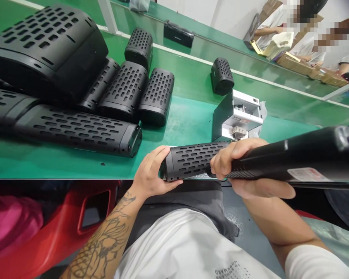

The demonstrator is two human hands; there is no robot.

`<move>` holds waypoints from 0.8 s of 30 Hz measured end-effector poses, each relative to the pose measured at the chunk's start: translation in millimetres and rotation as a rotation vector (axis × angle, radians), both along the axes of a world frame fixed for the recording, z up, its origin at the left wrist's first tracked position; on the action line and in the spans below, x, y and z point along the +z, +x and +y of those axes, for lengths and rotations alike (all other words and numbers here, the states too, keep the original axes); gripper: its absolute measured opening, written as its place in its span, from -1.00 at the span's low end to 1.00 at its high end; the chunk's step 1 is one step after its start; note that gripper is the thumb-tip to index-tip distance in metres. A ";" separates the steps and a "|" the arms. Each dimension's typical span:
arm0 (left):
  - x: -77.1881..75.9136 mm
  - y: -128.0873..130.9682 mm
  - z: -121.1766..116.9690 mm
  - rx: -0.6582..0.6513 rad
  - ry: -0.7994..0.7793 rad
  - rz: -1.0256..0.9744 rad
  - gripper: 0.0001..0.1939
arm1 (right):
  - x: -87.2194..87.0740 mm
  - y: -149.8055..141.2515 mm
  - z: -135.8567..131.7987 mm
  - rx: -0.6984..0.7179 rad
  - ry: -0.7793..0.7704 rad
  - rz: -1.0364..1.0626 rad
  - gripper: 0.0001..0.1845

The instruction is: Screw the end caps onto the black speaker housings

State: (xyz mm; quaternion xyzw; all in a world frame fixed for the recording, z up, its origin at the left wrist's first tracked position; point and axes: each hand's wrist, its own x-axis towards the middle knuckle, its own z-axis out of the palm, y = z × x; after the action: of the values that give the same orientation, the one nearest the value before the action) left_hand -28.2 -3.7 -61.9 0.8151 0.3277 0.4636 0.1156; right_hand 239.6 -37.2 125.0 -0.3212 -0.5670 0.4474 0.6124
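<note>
A long black perforated housing (192, 159) lies across the near edge of the green table (186, 120). My left hand (151, 174) is closed round its left end. My right hand (244, 166) grips the same piece further right, fingers wrapped over the top, where it turns into a smooth black body (302, 159) with a white label. Just behind my right hand stands a small white and grey device (238, 118).
Several more black perforated housings (75, 130) lie and stand at the left and back of the table, one alone (222, 75) near the conveyor. A red bin (84, 217) sits below the table edge. Other people work with cardboard boxes (299, 64) at the far right.
</note>
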 end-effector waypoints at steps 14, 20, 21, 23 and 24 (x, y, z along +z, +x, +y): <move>-0.8 -3.1 -0.3 0.026 -0.012 0.041 0.30 | -9.0 -0.2 -8.2 0.047 0.116 0.058 -0.37; -3.8 -5.5 1.2 0.052 0.028 0.052 0.26 | 15.4 61.5 28.4 -0.321 0.269 0.118 -0.22; -3.7 -5.6 1.5 0.054 0.026 0.053 0.24 | 13.6 76.8 43.8 -0.468 0.328 0.122 -0.21; -2.9 -6.0 2.1 0.059 0.012 0.061 0.22 | 3.4 103.9 74.8 -0.725 0.389 0.056 -0.16; -2.4 -6.3 2.2 0.061 0.009 0.063 0.21 | -3.6 114.3 87.9 -0.786 0.386 0.022 -0.15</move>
State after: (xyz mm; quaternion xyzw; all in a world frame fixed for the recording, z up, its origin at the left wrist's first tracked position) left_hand -34.5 -1.4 -64.3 0.8194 0.3540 0.4423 0.0873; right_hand 353.8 50.7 121.3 -0.3875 -0.4686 0.0697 0.7908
